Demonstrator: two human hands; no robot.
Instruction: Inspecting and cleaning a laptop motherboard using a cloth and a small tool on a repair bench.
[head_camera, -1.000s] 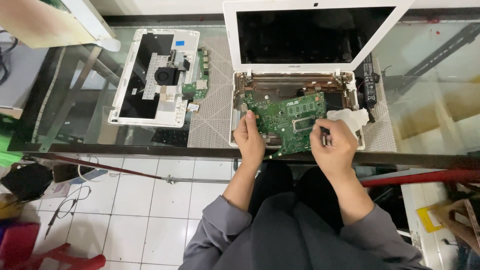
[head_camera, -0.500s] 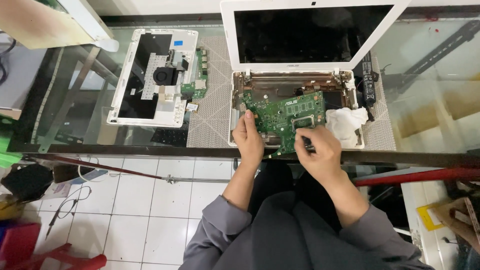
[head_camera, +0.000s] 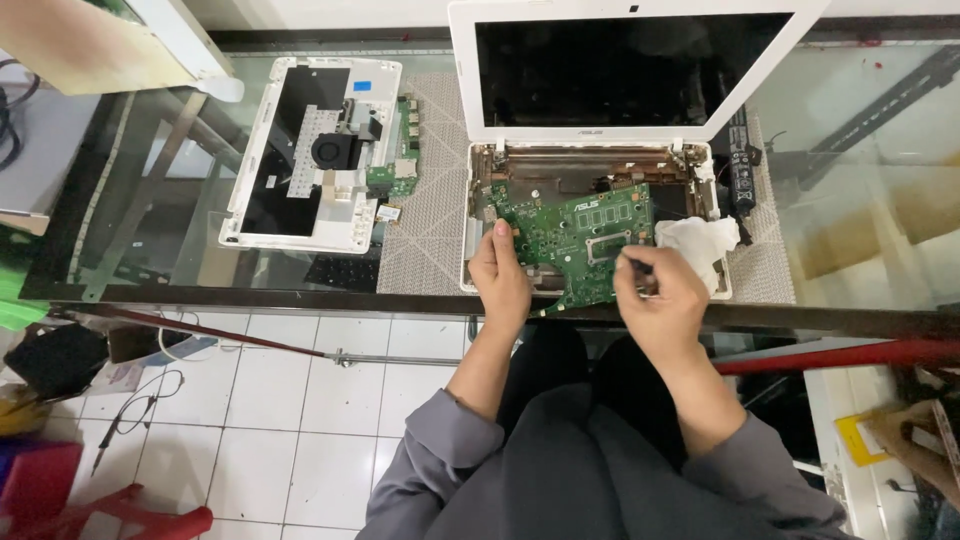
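A white laptop (head_camera: 640, 125) lies open on the glass table with its base uncovered. A green circuit board (head_camera: 580, 235) sits inside the base. My left hand (head_camera: 500, 275) rests on the board's left edge, fingertips pressing it. My right hand (head_camera: 660, 295) hovers over the board's right part and pinches a small dark tool (head_camera: 636, 262) whose tip touches the board. A crumpled white tissue (head_camera: 700, 245) lies in the base just right of my right hand.
A detached white laptop cover (head_camera: 300, 160) with a black fan lies upside down at the left, a small green board (head_camera: 395, 175) beside it. A woven grey mat (head_camera: 425, 220) lies under the laptop. A black battery pack (head_camera: 743, 165) lies at the right. A red bar (head_camera: 840, 355) runs below the table edge.
My right hand has moved left from the tissue side to over the board's middle right, holding the tool. My left hand has stayed on the board's left edge.
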